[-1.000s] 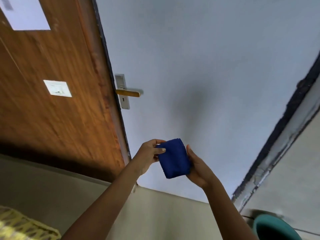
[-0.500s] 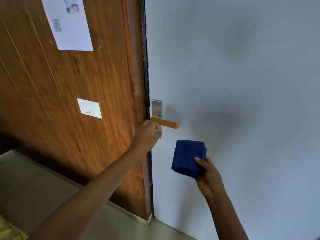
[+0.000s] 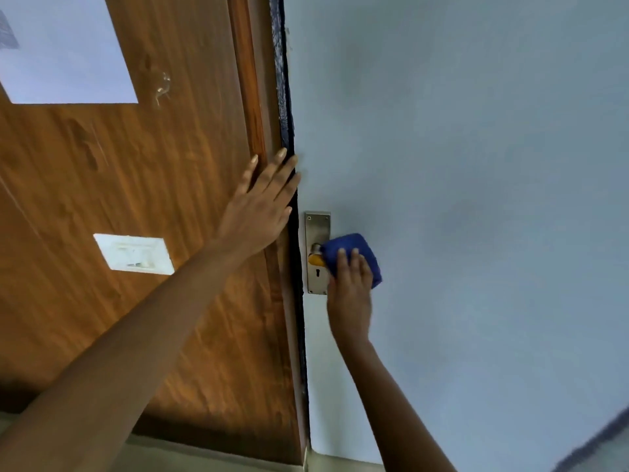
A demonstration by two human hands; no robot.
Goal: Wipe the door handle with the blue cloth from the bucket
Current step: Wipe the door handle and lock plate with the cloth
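Note:
A folded blue cloth (image 3: 357,248) is wrapped over the orange door handle (image 3: 316,259), of which only the stub near the steel backplate (image 3: 316,229) shows. My right hand (image 3: 350,287) grips the cloth from below, fingers pressed on it. My left hand (image 3: 260,206) lies flat with fingers spread on the wooden surface, its fingertips at the dark gap beside the pale blue door (image 3: 476,199). The bucket is out of view.
The brown wooden panel (image 3: 153,182) on the left carries a white paper sheet (image 3: 64,52) and a white switch plate (image 3: 134,253). A keyhole sits in the backplate below the handle. Pale floor shows along the bottom edge.
My right hand has lifted the cloth up onto the handle and covered it. My left hand has left the handle and moved up to rest flat on the wooden panel. The view has come closer.

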